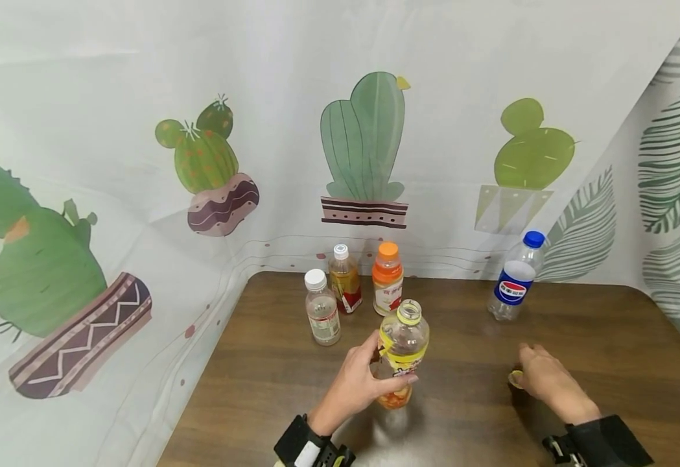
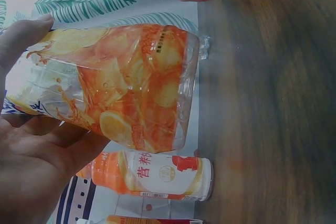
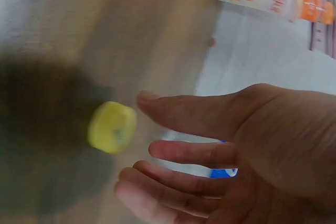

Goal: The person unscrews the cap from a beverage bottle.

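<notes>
The uncapped clear plastic bottle with a yellow neck ring and an orange-and-yellow fruit label (image 1: pixel 402 347) is near the middle of the dark brown wood-grain worktop (image 1: pixel 456 444), nearer the far edge's left end than the right edge; its base appears to be clear of the surface. The left hand (image 1: pixel 363 379) grips it round the side, thumb across the label. With the mouth bare, a tilt or a hard squeeze of the thin wall could spill any liquid inside; whether there is any, I cannot tell. Its mouth points up, the long axis close to vertical.

Off to its right, the small round yellow plastic cap (image 1: pixel 515 379) is beside the right hand (image 1: pixel 550 383), whose fingers are loosely spread and hold nothing; a nudge could set the cap rolling.

Beyond, towards the far left corner, stand a white-capped clear bottle (image 1: pixel 323 311), a white-capped amber bottle with a red label (image 1: pixel 344 282) and an orange-capped bottle with a white label (image 1: pixel 387 279). A blue-capped clear bottle with a blue label (image 1: pixel 515 282) stands by the far edge, further right.
</notes>
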{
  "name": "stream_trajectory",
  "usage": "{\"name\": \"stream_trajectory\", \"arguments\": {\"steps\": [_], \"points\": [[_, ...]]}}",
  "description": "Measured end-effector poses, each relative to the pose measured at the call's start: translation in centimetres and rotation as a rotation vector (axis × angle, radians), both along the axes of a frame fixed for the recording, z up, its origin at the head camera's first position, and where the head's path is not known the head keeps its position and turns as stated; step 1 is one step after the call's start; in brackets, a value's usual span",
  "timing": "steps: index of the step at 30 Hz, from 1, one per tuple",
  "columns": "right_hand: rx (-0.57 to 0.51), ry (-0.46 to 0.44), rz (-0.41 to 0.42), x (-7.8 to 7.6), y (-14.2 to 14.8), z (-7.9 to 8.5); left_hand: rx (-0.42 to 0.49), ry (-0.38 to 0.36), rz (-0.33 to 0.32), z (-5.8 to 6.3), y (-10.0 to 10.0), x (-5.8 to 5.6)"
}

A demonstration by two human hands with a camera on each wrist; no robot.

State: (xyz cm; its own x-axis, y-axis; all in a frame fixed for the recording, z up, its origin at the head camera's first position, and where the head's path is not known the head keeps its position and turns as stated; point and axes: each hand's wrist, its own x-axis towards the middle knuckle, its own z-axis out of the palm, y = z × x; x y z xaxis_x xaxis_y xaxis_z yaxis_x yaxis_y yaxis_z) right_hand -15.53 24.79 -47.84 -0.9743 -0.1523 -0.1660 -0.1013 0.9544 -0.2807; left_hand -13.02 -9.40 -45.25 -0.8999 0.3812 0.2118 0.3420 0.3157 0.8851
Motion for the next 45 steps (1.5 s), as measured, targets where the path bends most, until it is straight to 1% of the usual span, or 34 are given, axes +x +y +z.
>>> {"name": "stream_trajectory", "arguments": {"steps": [3, 5, 11, 13, 15, 17, 19, 21, 24, 27, 31, 40, 45], "points": [[-0.016, 0.064, 0.003, 0.1, -0.4, 1.9, -0.006, 0.007, 0.01, 0.1, -0.1, -0.1], [-0.057, 0.122, 0.012, 0.5, -1.1, 3.4, -0.005, 0.0, 0.008, 0.2, -0.1, -0.1], [-0.21, 0.316, 0.09, 2.5, -4.1, 8.1, 0.011, -0.03, -0.009, 0.3, 0.0, 0.0], [-0.247, 0.392, 0.121, 3.2, -5.4, 9.4, 0.011, -0.027, -0.007, 0.3, 0.1, 0.0], [-0.268, 0.456, 0.147, 3.9, -6.7, 10.5, 0.012, -0.02, -0.007, 0.5, 0.2, 0.0], [-0.284, 0.491, 0.163, 4.6, -7.9, 11.2, 0.015, -0.016, -0.008, 0.5, 0.3, -0.1], [-0.306, 0.478, 0.172, 5.3, -9.0, 11.7, 0.021, -0.012, -0.012, 0.5, 0.4, -0.1], [-0.328, 0.456, 0.186, 5.7, -10.1, 11.7, 0.021, -0.008, -0.016, 0.5, 0.5, -0.2], [-0.368, 0.443, 0.217, 6.0, -11.4, 11.2, 0.003, 0.002, -0.021, 0.5, 0.5, -0.2], [-0.422, 0.447, 0.254, 5.8, -12.5, 10.4, -0.031, 0.019, -0.019, 0.5, 0.4, -0.1], [-0.488, 0.45, 0.273, 5.5, -13.3, 9.6, -0.06, 0.034, -0.02, 0.4, 0.4, -0.1], [-0.545, 0.472, 0.256, 5.1, -14.0, 9.2, -0.06, 0.049, -0.028, 0.3, 0.7, -0.4], [-0.54, 0.491, 0.226, 5.0, -14.4, 8.9, -0.05, 0.052, -0.047, 0.1, 0.6, -0.3]]}}
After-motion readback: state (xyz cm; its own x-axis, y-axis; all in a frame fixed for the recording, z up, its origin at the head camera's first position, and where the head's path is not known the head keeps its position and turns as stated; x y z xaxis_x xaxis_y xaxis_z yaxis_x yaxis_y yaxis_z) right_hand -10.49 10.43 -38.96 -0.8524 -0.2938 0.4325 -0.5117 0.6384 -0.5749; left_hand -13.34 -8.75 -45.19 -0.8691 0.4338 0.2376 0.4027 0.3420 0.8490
